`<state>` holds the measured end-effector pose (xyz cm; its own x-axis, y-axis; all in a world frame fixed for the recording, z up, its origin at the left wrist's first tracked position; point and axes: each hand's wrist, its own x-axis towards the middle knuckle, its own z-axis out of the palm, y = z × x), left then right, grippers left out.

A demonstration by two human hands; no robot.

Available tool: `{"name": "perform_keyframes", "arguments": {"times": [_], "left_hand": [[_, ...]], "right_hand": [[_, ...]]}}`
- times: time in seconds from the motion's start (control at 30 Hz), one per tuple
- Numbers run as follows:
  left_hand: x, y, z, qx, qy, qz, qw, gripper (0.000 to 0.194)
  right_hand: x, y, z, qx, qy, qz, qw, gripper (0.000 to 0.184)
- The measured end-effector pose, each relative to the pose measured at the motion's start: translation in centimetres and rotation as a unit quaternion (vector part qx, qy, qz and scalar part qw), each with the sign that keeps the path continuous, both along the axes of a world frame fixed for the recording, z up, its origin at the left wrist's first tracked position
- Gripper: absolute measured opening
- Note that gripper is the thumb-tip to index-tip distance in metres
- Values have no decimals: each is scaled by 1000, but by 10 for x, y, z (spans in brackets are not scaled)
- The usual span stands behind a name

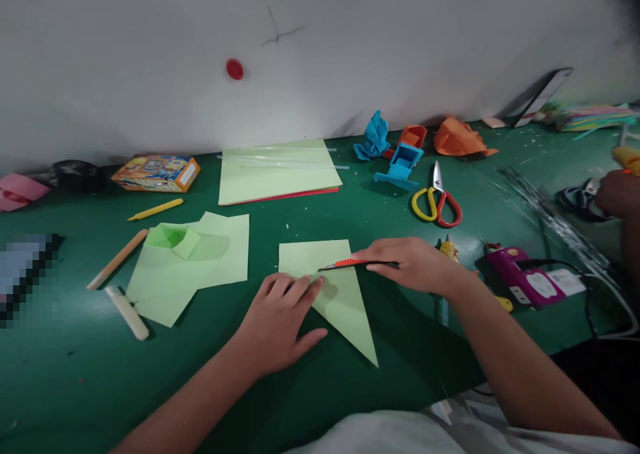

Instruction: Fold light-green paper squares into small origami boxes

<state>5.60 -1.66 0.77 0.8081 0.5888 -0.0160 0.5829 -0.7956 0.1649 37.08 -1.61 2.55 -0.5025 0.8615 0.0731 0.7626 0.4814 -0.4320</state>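
Observation:
A light green sheet of paper (342, 302), tapering to a point towards me, lies on the green table. My left hand (278, 326) rests on its left side, fingers stretched out and thumb apart. In my right hand (416, 265) is a craft knife (350, 263) with an orange-red and black handle, pinched between thumb and fingers. The knife points left, its tip at the paper just above my left fingertips. Left of this, a folded green paper piece (173, 239) sits on more green paper (220, 257).
Behind stands a stack of paper (280, 173) against the wall. Scissors (437, 197), folded blue paper (401, 165) and a purple box with a cable (533, 277) lie to the right. At left are a yellow pen (156, 209), two sticks and a small box (157, 173). Another person's hand (617, 194) shows far right.

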Motion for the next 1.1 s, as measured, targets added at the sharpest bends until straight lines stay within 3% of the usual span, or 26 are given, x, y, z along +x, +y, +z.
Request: {"name": "perform_keyframes", "arguments": {"times": [0.33, 1.1], "left_hand": [[15, -6, -3, 39, 11, 34, 999, 68], [18, -11, -3, 47, 24, 66, 996, 68]], "right_hand": [[1, 3, 3, 4, -15, 3, 1000, 35], [3, -2, 3, -14, -12, -19, 1000, 34]]}}
